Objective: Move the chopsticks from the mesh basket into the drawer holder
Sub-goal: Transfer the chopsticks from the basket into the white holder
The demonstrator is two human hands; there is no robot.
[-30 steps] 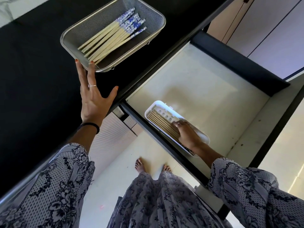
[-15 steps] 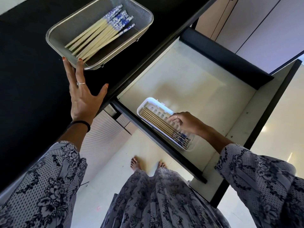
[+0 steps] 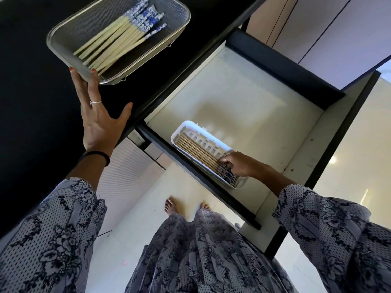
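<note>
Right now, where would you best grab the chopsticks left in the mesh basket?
Probably by the blue patterned ends, coming from above: the chopsticks lie flat and bunched, and the mesh basket is open only on top. The left hand steadies its rim.

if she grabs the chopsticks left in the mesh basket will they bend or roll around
The pale wooden chopsticks with blue patterned ends look thin, straight and rigid, so probably stiff and light. They lie loose and slightly fanned in the metal mesh basket, so they would likely slide or scatter unless gathered as a bundle.
</note>
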